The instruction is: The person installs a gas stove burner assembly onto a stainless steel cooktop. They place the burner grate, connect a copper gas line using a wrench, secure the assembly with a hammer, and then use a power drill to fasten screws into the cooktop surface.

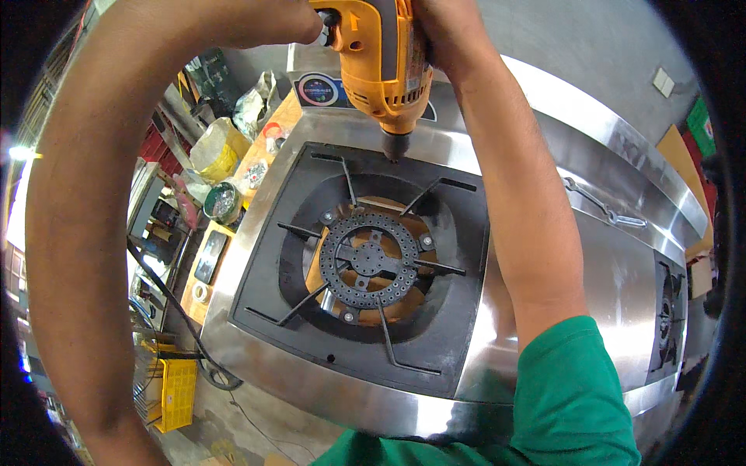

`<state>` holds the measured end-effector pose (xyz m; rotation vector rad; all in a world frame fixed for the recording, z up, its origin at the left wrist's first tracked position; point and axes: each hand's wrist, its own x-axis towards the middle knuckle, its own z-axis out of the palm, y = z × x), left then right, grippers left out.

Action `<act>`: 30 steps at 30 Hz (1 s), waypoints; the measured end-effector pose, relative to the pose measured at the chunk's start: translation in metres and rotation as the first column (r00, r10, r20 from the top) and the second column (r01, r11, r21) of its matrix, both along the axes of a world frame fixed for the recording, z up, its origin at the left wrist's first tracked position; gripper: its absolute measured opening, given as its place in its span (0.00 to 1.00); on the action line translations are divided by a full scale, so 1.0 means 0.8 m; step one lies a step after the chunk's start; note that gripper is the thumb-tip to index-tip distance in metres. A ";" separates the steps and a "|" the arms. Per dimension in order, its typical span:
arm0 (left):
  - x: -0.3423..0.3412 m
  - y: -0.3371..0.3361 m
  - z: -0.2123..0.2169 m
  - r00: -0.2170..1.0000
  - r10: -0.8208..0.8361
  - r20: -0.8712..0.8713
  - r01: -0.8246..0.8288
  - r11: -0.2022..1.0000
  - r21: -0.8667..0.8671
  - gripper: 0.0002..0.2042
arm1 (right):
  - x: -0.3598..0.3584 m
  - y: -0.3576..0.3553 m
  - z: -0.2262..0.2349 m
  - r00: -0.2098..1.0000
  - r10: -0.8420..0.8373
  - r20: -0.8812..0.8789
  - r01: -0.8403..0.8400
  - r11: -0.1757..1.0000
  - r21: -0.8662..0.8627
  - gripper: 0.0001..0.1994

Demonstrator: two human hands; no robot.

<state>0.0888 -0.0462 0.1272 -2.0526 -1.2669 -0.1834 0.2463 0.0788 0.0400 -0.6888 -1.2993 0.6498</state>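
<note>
1. right hand (pixel 439 31) wrapped around the drill (pixel 385 58) body at the top of the view, fingers closed on the yellow housing, forearm running down to a green sleeve (pixel 571 388) at the lower right.
2. left hand (pixel 299 19) closed at the drill's rear end by the black knob, mostly cut off by the top edge; exact grip cannot be told. left arm arcing wide round the left side of the view.
3. drill pointing down, chuck and bit (pixel 395 147) touching the far edge of the black frame (pixel 454 311), near the middle of that edge.
4. frame set into the steel stove top (pixel 606 287), with thin grate arms running inward from its edges and corners.
5. round black burner ring (pixel 369 260) in the middle of the frame's opening, bolts around it, orange-brown surface visible beneath.
6. wrench (pixel 602 206) lying on the stove's far right part, well apart from the drill.
7. second burner (pixel 668 318) at the stove's right end, partly visible.
8. beyond the stove's left edge: bags and clutter (pixel 225 147) on a bench, black cable (pixel 175 303), yellow crate (pixel 175 392) on the floor.
</note>
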 end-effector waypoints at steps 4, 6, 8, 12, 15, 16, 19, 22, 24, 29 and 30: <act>0.011 0.000 -0.012 0.992 -0.125 -0.023 0.126 0.992 0.020 0.17 | 0.012 -0.018 -0.008 0.997 -0.055 -0.055 0.052 0.997 -0.048 0.16; 0.025 -0.001 -0.015 0.996 -0.082 -0.018 0.083 0.995 0.063 0.18 | 0.021 -0.015 -0.010 0.985 -0.165 0.051 0.161 0.985 0.064 0.16; 0.050 0.005 -0.022 1.000 -0.025 0.007 0.024 0.995 0.097 0.18 | 0.056 0.016 -0.023 0.814 -0.488 0.316 0.346 0.843 0.411 0.16; 0.030 -0.009 -0.015 0.997 0.070 -0.037 -0.067 0.993 0.093 0.20 | 0.009 0.005 -0.007 0.995 -0.062 0.076 0.059 0.997 0.048 0.16; 0.015 -0.007 -0.013 0.998 0.017 -0.053 -0.011 0.994 0.108 0.21 | 0.004 -0.006 -0.002 0.996 0.062 -0.057 -0.065 0.996 -0.056 0.16; 0.020 -0.011 -0.012 0.998 -0.042 -0.051 0.047 0.994 0.095 0.21 | 0.013 -0.007 -0.002 0.999 0.012 -0.042 -0.013 0.999 -0.033 0.16; 0.027 0.002 -0.021 0.998 0.045 -0.039 -0.040 0.992 0.119 0.22 | 0.015 0.002 -0.007 0.998 -0.066 0.005 0.066 0.997 0.032 0.16; 0.028 -0.008 -0.018 0.996 0.092 -0.022 -0.090 0.993 0.082 0.22 | 0.008 0.009 -0.009 0.997 -0.060 0.042 0.058 0.997 0.056 0.15; 0.026 -0.010 -0.016 0.994 0.106 -0.018 -0.105 0.993 0.050 0.22 | 0.010 0.010 -0.008 1.000 0.025 0.003 -0.025 1.000 0.004 0.16; 0.039 -0.015 -0.021 0.984 0.175 -0.037 -0.170 0.979 0.114 0.21 | 0.013 0.009 -0.010 0.950 -0.214 0.229 0.169 0.965 0.199 0.15; 0.038 -0.017 -0.021 0.987 0.153 -0.041 -0.147 0.982 0.119 0.21 | 0.010 0.005 -0.008 0.966 -0.164 0.199 0.135 0.979 0.153 0.15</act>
